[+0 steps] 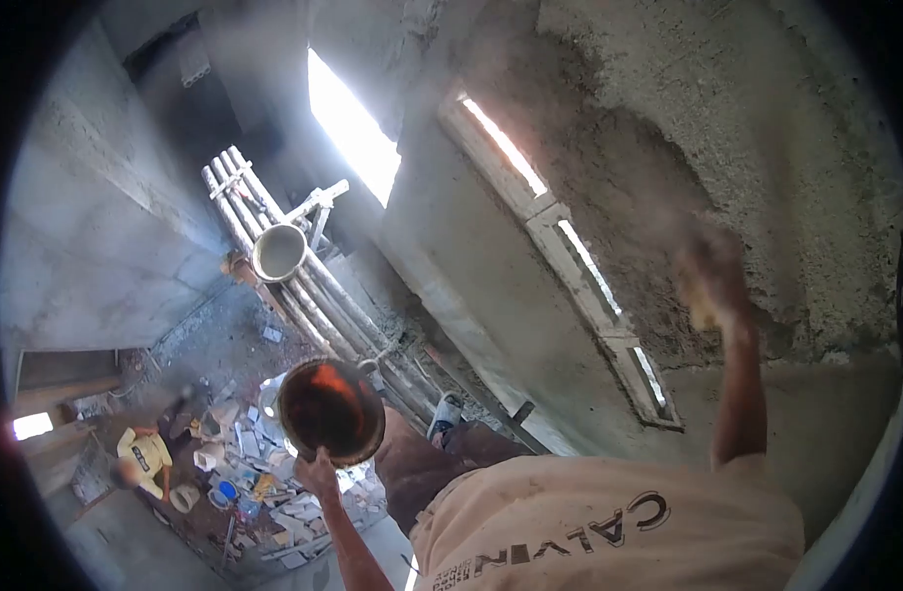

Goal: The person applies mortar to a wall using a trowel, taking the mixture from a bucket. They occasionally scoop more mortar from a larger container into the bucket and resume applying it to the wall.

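Observation:
My left hand [319, 475] is closed on the rim of a round, dark bowl [331, 412], reddish inside, held out over the poles. My right hand [709, 281] is raised against the rough wall [619, 148], where darker, wet-looking mortar covers part of the surface. That hand is smeared by motion; something yellowish shows at its fingers, and I cannot make out what it is. Beside the mortar runs a pale frame [560, 246] with narrow bright slots.
A scaffold of wooden poles [323, 305] carries a round bucket [279, 252]. My foot [446, 414] is on or beside the poles. Far below, a person in a yellow shirt [144, 453] is near rubble [294, 517] and a blue container [225, 491]. A bright opening [353, 123] is above.

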`<state>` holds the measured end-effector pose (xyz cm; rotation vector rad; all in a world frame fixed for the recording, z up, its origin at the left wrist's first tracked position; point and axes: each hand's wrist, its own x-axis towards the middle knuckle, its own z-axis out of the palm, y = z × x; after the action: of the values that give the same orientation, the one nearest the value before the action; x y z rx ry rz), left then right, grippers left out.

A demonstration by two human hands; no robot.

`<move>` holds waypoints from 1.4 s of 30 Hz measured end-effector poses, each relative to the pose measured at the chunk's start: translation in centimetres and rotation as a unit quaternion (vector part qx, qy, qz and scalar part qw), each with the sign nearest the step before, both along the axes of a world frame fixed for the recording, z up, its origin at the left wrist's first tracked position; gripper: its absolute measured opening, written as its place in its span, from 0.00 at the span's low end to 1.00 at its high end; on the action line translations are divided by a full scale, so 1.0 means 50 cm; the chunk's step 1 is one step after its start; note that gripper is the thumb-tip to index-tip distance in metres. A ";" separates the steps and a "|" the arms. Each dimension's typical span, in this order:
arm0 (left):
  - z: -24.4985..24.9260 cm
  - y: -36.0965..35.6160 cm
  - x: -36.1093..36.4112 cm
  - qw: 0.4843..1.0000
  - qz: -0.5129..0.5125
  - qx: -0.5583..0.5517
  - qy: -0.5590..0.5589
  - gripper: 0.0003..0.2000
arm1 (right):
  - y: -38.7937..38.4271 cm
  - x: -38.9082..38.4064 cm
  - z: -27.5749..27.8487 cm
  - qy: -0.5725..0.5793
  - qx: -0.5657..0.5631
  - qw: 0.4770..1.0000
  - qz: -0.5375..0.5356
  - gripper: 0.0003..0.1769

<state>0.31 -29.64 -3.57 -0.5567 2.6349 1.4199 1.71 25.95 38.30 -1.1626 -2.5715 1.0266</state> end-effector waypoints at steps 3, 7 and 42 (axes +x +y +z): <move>0.036 0.086 -0.027 0.993 -0.044 0.075 -0.078 0.14 | -0.019 0.074 -0.178 -0.206 -0.062 0.973 0.079 0.17; 0.072 0.209 -0.052 0.959 -0.219 0.158 0.085 0.18 | -0.123 0.153 -0.422 -0.186 -0.075 0.907 0.369 0.15; 0.418 0.544 0.023 0.901 -0.403 0.029 0.160 0.20 | -0.104 0.178 -0.417 -0.049 0.281 0.921 0.265 0.12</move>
<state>1.44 -2.42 17.35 0.7682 2.5045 1.3430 10.59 20.75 17.45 -0.3873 -3.0283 0.2252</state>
